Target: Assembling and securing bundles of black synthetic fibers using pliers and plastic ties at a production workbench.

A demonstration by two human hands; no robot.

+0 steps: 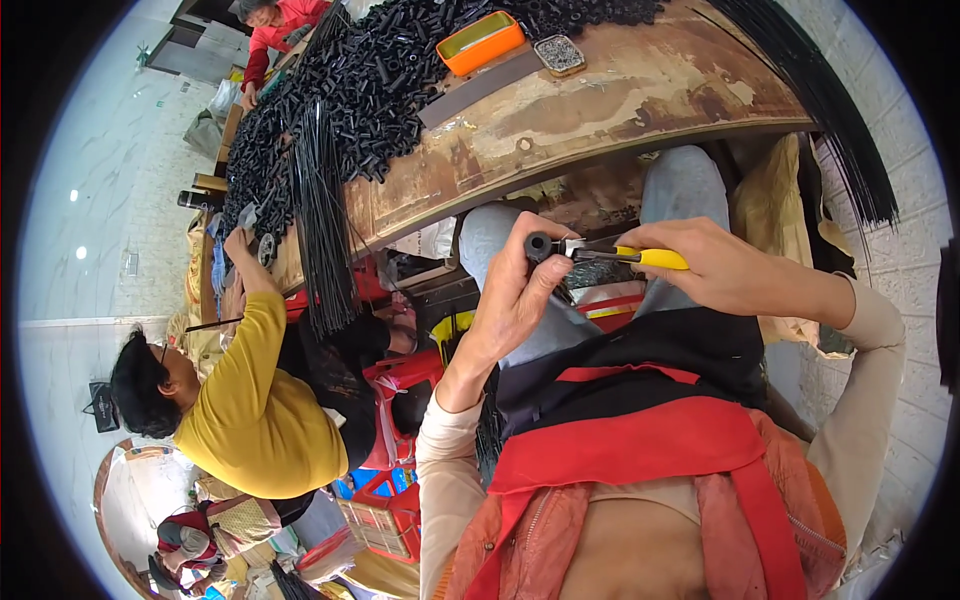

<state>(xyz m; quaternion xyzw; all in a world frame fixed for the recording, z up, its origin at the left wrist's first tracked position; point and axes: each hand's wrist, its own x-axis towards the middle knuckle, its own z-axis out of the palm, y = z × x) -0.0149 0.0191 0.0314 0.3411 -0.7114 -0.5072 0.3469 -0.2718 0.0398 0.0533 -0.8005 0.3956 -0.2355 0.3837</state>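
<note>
Over my lap, my left hand (pixel 508 298) is closed around a short black tubular piece (pixel 539 246), its round hollow end facing up. My right hand (pixel 712 262) grips the yellow handles of a pair of pliers (pixel 662 259). The metal jaws point left and meet the black piece beside my left fingertips. A small shiny bit shows where jaws and piece meet; I cannot tell what it is. My hands are close together, just off the near edge of the worn wooden bench (pixel 600 118).
A big heap of black tubular parts (pixel 350 85) covers the bench's left side. Farther back are an orange tray (pixel 482 62) and a small box of metal bits (pixel 559 54). Thin black rods (pixel 322 215) hang over the edge. A co-worker in a yellow top (pixel 262 415) sits to my left.
</note>
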